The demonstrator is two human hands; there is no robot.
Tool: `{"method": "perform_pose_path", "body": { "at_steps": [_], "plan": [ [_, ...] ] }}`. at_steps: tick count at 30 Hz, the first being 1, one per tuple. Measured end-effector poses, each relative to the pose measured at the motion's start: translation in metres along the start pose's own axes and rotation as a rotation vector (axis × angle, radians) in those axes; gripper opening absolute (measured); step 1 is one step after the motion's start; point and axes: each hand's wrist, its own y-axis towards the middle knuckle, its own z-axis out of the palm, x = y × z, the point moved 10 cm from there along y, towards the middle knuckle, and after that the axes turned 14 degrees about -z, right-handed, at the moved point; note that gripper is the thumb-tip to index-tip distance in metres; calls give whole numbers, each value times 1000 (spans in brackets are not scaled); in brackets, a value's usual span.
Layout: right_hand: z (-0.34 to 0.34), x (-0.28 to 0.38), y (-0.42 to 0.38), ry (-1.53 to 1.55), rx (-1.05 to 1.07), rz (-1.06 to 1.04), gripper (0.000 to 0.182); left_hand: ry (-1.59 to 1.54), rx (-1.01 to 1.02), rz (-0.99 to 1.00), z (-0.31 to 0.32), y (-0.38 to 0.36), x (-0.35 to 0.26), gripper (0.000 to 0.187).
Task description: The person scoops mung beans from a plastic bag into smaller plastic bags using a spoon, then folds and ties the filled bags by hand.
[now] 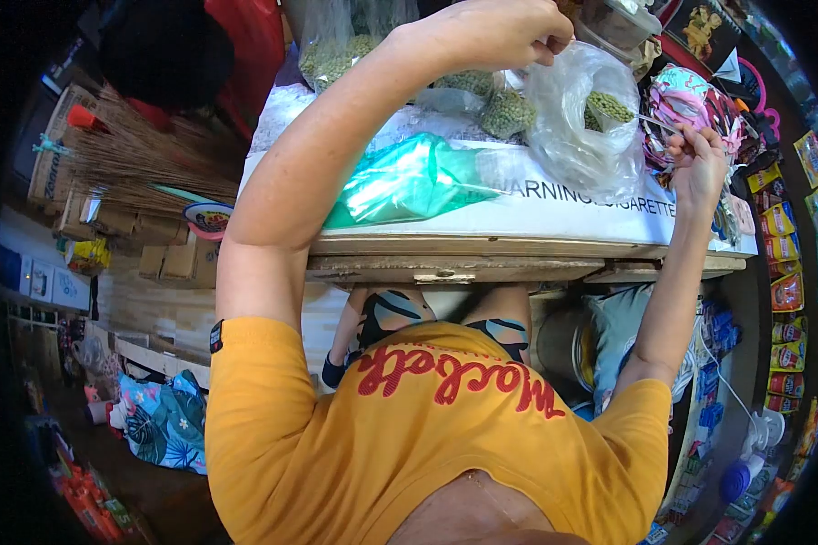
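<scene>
Our left hand (504, 32) pinches the mouth of a clear, thin plastic bag holding small green beans (580, 127), fingers closed on the rim, above the far edge of the wooden counter (445, 259). Our right hand (700, 159), near the counter's right corner, grips a thin metal-looking tool (656, 121), fingers curled shut around it. We judge it best to keep the bag's mouth held high and taut while working, clear of the green plastic packet (409, 182) lying beside it.

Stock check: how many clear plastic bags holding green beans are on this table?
4 that I can make out: one large clear plastic bag held open by both hands, two small filled bags beside it, one big bag at the table's far edge. Others may be hidden.
</scene>
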Motion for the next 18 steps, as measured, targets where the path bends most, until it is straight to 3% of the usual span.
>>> {"method": "perform_pose_path", "body": {
  "at_steps": [11,18],
  "plan": [
    [18,43,35,-30,22,-100,9,8,-28,14,6,4,7,13],
    [58,46,55,27,155,-93,12,-31,-3,23,1,3,0,16]
  ]
}}
